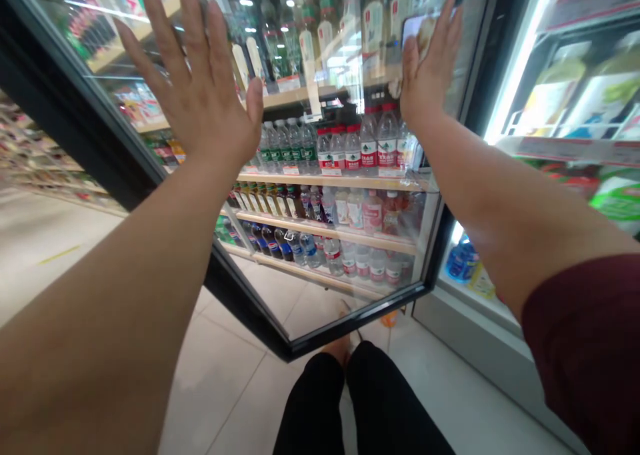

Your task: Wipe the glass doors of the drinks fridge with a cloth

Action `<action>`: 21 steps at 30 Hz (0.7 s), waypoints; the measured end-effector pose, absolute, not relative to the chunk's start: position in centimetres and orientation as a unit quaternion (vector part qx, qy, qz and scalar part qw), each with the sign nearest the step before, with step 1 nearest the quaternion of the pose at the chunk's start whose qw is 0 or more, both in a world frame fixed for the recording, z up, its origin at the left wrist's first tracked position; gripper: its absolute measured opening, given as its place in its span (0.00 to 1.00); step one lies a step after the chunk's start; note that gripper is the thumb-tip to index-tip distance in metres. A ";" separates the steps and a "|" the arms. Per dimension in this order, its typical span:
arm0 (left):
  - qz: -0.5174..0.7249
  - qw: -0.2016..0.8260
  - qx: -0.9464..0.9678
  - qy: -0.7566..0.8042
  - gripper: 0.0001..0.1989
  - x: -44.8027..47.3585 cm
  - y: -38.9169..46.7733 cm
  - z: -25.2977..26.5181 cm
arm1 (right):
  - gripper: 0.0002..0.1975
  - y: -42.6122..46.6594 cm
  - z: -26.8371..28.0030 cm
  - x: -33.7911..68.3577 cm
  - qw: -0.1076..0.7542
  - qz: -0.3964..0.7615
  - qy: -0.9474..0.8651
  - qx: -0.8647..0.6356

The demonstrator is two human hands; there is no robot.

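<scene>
A black-framed glass door [320, 328] stands open before me, swung out from a refrigerated cabinet. My left hand [205, 88] is raised against the pane at upper left, palm forward and fingers spread, holding nothing. Higher up on the right, my right hand [430, 75] is at the glass too, with its fingers stretched upward and slightly blurred. A bright phone-like rectangle [413, 27] shows beside its fingers; whether it is a reflection or an object behind the pane I cannot tell.
Through the pane, wooden shelves [320, 225] hold rows of bottles, among them red-capped water bottles [370, 141]. The lit cabinet [500, 321] with more drinks is on the right. My legs [370, 401] stand on pale floor tiles [225, 368]. Blurred store shelves [45, 155] line the far left.
</scene>
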State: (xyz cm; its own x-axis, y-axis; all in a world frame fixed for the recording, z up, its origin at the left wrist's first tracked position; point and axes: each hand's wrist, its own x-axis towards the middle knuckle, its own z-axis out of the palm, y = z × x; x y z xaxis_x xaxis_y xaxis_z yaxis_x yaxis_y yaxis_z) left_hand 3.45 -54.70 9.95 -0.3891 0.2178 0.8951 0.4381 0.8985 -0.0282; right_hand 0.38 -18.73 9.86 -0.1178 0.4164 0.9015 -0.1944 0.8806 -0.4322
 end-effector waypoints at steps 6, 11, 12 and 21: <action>-0.108 0.517 -0.217 -0.821 0.48 3.3 -55.0 9.9 | 0.46 -14.5 5.6 -0.4 0.659 0.211 -0.722 -0.006; -0.137 0.507 -0.235 -0.818 0.46 3.7 -55.0 9.8 | 0.51 -15.3 -2.2 1.4 0.649 0.271 -0.710 -0.038; -0.132 0.514 -0.234 -0.814 0.46 3.7 -54.9 9.9 | 0.51 -15.7 -4.5 2.0 0.631 0.280 -0.723 -0.035; -0.111 0.527 -0.232 -0.810 0.46 3.0 -55.2 10.0 | 0.46 -16.7 -2.0 2.0 0.647 0.228 -0.727 -0.030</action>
State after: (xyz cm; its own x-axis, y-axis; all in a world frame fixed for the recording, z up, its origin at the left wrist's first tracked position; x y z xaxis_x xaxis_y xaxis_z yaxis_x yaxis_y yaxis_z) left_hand 2.97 -55.19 9.99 -0.3376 0.2590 0.9049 0.4926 0.8679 -0.0646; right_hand 2.00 -16.74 -2.03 -0.1617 0.3385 0.9270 -0.2511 0.8943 -0.3704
